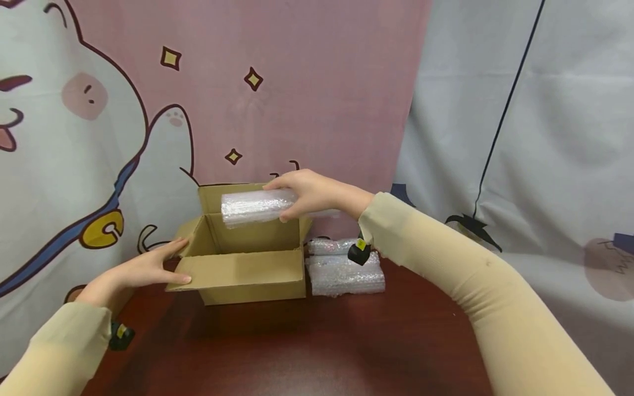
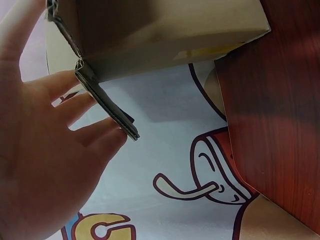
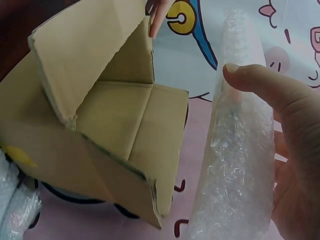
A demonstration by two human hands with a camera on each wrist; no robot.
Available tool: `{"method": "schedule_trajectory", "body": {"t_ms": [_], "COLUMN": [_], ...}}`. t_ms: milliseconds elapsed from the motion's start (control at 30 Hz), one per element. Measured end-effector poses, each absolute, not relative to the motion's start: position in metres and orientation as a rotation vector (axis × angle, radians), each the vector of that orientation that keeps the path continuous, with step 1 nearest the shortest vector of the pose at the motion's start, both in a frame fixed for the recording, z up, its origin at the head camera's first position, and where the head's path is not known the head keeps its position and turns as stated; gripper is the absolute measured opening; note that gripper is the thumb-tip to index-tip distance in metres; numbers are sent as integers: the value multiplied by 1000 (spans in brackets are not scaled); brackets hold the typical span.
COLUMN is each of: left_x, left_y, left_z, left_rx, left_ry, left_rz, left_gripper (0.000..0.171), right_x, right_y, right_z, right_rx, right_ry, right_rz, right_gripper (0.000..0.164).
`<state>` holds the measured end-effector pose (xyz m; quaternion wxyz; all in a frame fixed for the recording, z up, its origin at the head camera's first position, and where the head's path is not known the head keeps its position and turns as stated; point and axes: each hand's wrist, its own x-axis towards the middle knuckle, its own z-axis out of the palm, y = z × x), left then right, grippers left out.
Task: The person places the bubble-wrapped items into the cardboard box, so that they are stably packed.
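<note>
One clear bubble-wrap roll (image 1: 252,206) lies in the right hand (image 1: 309,192) at the centre of the head view, its thumb and fingers gripping the right end. The roll is held level above one open cardboard box (image 1: 255,293), left of centre, whose flaps spread outward. The left hand (image 1: 141,272), at the lower left, is spread with its fingers fairly straight, touching two flaps: thumb on the front flap (image 1: 242,269), fingers at the left one. Just right of the box sit more bubble-wrap bundles (image 1: 346,275), at least two, though the right sleeve and overlap make an exact count uncertain. One dark red-brown table (image 1: 322,352) fills the bottom centre. Behind hangs a printed cloth (image 1: 322,82) with three yellow sparkles on pink and one yellow bell (image 1: 99,231) at left.
</note>
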<state>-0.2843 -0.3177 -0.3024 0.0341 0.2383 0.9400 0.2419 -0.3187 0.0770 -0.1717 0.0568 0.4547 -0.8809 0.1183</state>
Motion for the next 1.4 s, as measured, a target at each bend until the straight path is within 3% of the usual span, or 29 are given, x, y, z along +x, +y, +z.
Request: {"method": "schedule_trajectory", "body": {"t_ms": [533, 1400], "left_x": [-289, -288], "left_y": [-320, -321], "left_z": [-305, -305], "left_rx": [740, 709], "left_ry": [2895, 2886], "left_rz": [734, 747], "left_gripper": [100, 100], "right_x": [-335, -366], "right_y": [29, -14], "right_z": [-175, -216], "right_rx": [1402, 1317], "right_ry": [-2651, -2712], "right_rz": [331, 454], "right_gripper": [69, 70]}}
